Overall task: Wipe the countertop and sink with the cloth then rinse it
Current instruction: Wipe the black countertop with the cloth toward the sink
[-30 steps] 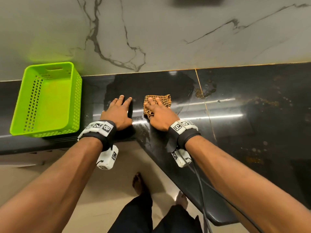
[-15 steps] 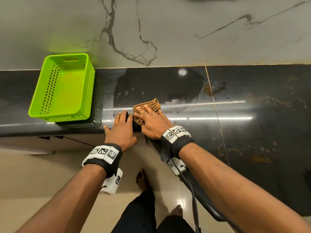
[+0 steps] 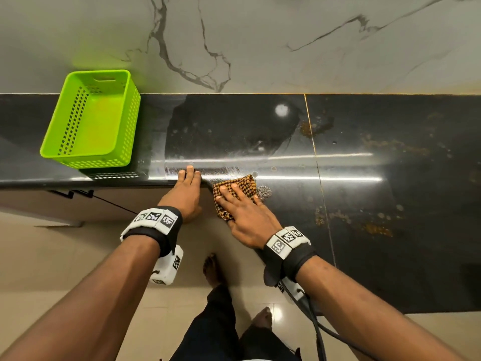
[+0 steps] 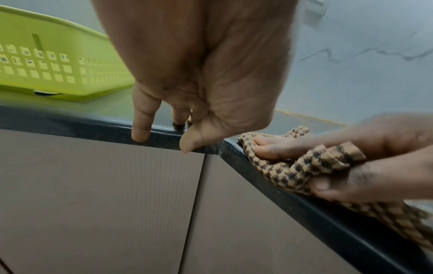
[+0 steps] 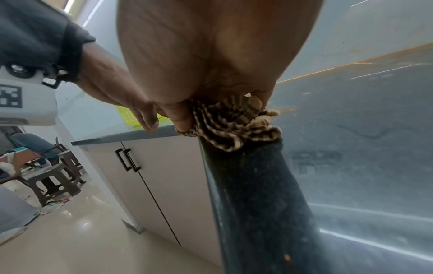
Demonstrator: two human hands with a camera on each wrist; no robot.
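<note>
Green basket (image 3: 88, 121) on counter (image 3: 364, 178), nothing inside. Left hand (image 3: 186, 196) flat, fingers straight on counter edge, holding nothing. Right hand (image 3: 247, 214) presses checked cloth (image 3: 234, 188) at inner counter corner, thumb curled around fold (fingertips partly hidden). Black counter stained, marble wall (image 3: 260, 43) behind.

Head view downward; wrist views close along countertop (image 3: 364, 178) edge.

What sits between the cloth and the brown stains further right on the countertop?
Nothing visible. The right hand presses the checked cloth at the black countertop's front edge; bare counter runs right to the stains.
</note>
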